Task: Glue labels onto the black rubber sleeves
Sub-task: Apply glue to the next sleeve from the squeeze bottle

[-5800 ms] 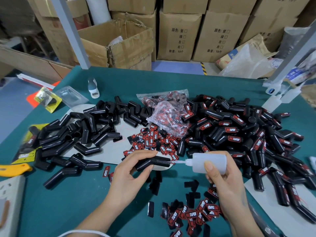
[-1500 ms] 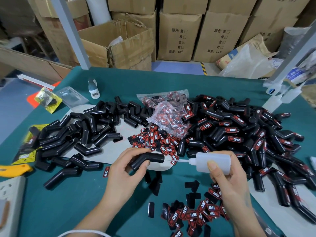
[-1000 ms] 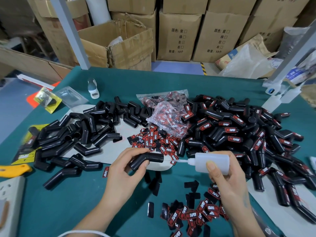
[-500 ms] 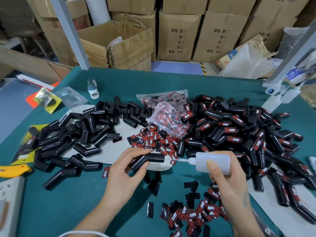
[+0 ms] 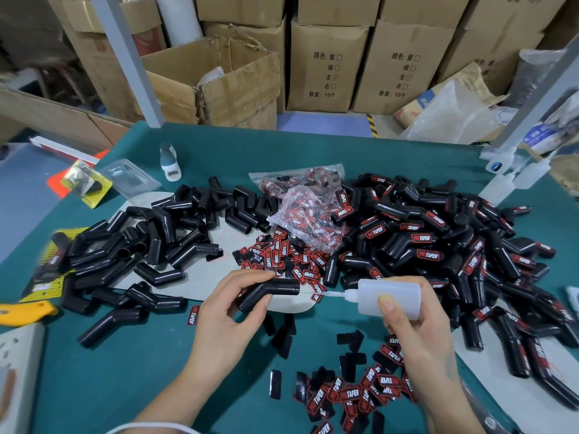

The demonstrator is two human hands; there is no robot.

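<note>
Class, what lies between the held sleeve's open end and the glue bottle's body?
Head view: the bottle's thin nozzle and two red-black labels on pale card; nozzle tip stops short of the sleeve.

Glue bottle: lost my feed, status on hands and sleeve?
Left hand grips bent sleeve. Right hand holds glue bottle, nozzle short of sleeve. Nothing between them.

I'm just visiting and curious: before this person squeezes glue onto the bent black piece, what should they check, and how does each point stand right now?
1. Sleeve held firmly: ok. The left hand grips the black sleeve at its bend.
2. Glue bottle in hand: ok. The right hand holds the glue bottle, thumb on its side.
3. Nozzle aimed at the sleeve: ok, it points left toward the sleeve's open end.
4. Nozzle touching the sleeve: not ok, a gap shows between them.
5. Labels within reach: ok. Loose labels lie near the right hand.
6. Glue already on the sleeve: cannot tell.
</note>
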